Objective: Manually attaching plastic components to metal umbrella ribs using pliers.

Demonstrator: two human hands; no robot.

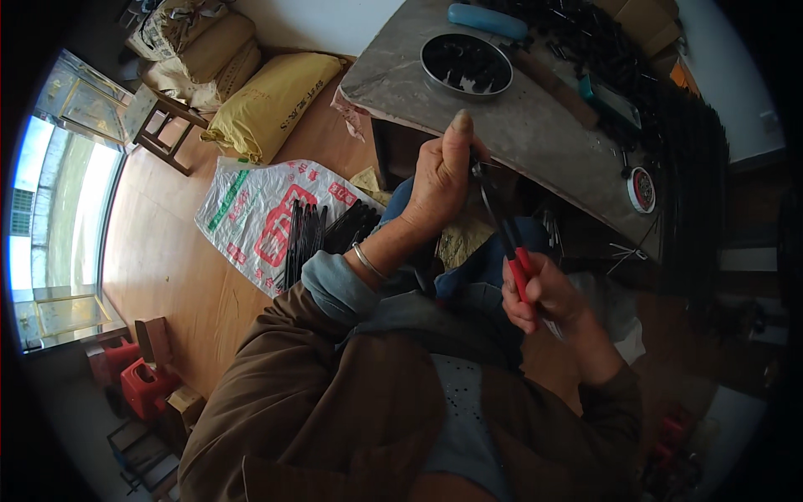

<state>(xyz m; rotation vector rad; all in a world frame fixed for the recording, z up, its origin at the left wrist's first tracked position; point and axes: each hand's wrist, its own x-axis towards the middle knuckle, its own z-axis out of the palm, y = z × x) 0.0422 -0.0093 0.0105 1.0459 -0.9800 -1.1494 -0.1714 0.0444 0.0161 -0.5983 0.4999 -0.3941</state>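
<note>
Over the person's lap, just below the near edge of the grey worktable [535, 125], both hands are busy with a pair of red-handled pliers [506, 238]. Her or his right hand [544, 293] is closed around the red grips, low and close to the body, with the dark metal shaft running up and to the left from that fist. At the top of the shaft the left hand [439, 180] is curled shut, thumb standing straight up, pinching something small and dark right at the pliers' nose; what that piece is I cannot tell from where I stand. So the tool bridges the two hands, handles in the right, tip touching the left. A thin metal bangle [368, 262] circles the left wrist. On the table beyond the hands sits a round metal dish [466, 64] of small black parts, with a light blue handle [487, 21] behind it. Down on the wooden floor to the person's left lies a printed white sack [251, 209] with a bundle of black strips [322, 234] on it, and a yellow sack [272, 105] farther off.
</note>
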